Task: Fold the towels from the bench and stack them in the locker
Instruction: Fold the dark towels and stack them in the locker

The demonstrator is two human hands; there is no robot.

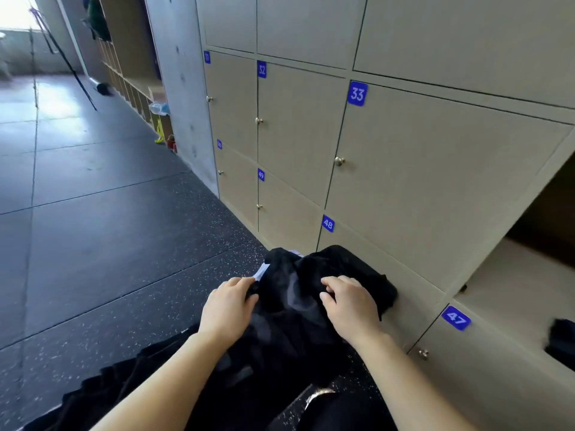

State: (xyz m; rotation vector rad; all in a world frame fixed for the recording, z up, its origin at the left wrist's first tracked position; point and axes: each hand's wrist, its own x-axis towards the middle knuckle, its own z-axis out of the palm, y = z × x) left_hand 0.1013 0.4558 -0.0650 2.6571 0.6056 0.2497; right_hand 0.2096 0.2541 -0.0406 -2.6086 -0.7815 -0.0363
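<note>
1. Surface: dark speckled rubber flooring [124, 275] gives way to smooth grey tiles [77, 135] further down the corridor.
2. Room: a wall of beige locker doors [435, 169] with blue number plates, among them 33 [357, 93], 48 [328, 223] and 47 [455, 318]. One open locker [513, 281] lies at the right. A concrete pillar [180, 88] separates the lockers from wooden cubbies [133, 88].
3. Task object: a bunched black towel [292, 303] sits low in front of door 48, with a white label [261, 270] at its left edge.
4. Grip: the left hand [228, 306] curls its fingers round the towel's left edge; the right hand [350, 303] clutches the fabric on top with bent fingers.
5. Obscured: the towel's support is hidden beneath hanging black cloth. A dark shape [563, 340] at the right edge is cut off and unidentifiable.
</note>
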